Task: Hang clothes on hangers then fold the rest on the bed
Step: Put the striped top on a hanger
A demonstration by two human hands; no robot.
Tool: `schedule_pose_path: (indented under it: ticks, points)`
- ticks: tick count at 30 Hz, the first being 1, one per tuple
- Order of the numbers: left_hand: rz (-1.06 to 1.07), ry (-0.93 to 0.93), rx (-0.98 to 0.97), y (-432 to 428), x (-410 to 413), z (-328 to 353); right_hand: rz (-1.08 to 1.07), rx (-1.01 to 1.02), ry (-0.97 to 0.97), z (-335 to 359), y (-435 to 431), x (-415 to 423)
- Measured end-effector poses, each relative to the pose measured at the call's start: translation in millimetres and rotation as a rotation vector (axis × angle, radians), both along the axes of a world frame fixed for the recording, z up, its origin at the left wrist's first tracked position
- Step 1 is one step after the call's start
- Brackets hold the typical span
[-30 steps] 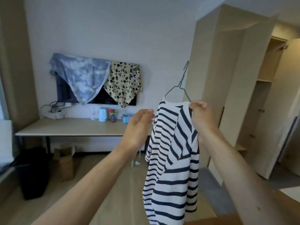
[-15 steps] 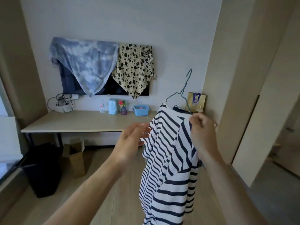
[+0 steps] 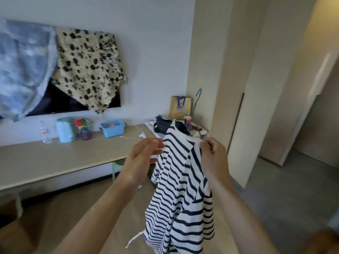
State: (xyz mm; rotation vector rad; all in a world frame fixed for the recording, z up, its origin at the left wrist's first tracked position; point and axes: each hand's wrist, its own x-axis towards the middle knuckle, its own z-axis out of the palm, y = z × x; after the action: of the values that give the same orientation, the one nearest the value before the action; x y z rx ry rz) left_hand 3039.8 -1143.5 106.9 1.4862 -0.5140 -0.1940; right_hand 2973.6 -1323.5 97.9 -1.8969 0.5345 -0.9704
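A navy-and-white striped shirt (image 3: 181, 189) hangs on a blue wire hanger (image 3: 196, 101), whose hook sticks up above the collar. My right hand (image 3: 211, 154) pinches the shirt's right shoulder, where the hanger wire runs, and carries the whole garment in the air. My left hand (image 3: 145, 154) is held beside the shirt's left shoulder with its fingers nearly straight; the fingertips reach the fabric's edge and grip nothing. The shirt's lower hem drops out of view at the bottom.
A long desk (image 3: 55, 162) stands against the wall with a blue kettle (image 3: 65, 130), a blue basket (image 3: 112, 128), a black bag (image 3: 163, 123) and a gift bag (image 3: 179, 107). Two cloths drape the wall TV (image 3: 60, 105). Wardrobe panels (image 3: 244, 88) rise at right.
The view has moved closer to the desk and its right corner. Both hands and the shirt sit lower in view. My right hand keeps its pinch; my left hand stays beside the shoulder.
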Motion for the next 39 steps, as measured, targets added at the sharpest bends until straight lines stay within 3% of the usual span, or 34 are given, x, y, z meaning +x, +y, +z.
schedule_pose_path:
  ticks: [5,10,18,24,39]
  points:
    - [-0.15,0.039,-0.005,-58.2,74.0,2.3,-0.174,0.064,-0.027,7.3,-42.0,33.7]
    - [-0.318,0.093,-0.064,-128.1,118.2,4.3,-0.322,0.005,-0.06,17.8,-95.3,56.7]
    - [-0.523,-0.01,-0.025,-296.0,182.9,-12.2,-0.456,-0.092,-0.072,13.4,-210.5,85.6]
    - [-0.644,-0.096,-0.035,-450.3,207.5,-8.9,-0.53,-0.12,-0.027,14.1,-338.8,88.5]
    - [-0.91,-0.073,-0.048,-849.9,209.1,-16.2,-0.792,-0.109,0.044,0.7,-706.0,79.8]
